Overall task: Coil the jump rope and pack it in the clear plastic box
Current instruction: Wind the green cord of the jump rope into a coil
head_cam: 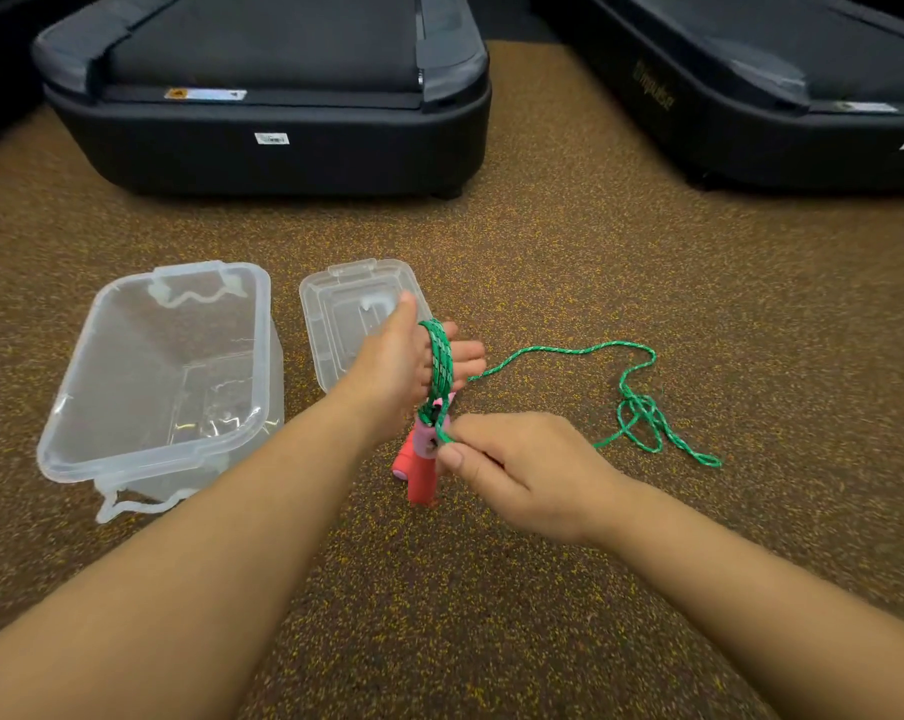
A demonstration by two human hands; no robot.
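Speckled brown gym flooring (543,262) carries everything, with two dark treadmill bases (268,122) across the back. I hold my left hand (398,366) out flat with the fingers straight and spread, so it works as a spool: several turns of the green jump rope (439,356) already wrap the palm. The pink handles (420,462) hang below that hand, out of the way of the winding. My right hand (512,470) pinches the rope just beside the handles, I judge to feed the next turn on under tension. A fair length of rope trails loose over the floor to my right, so the coiling looks only partly done. The clear plastic box (164,449) sits open at my left, its lid (335,324) laid just beside it, both close enough to drop the coil in.
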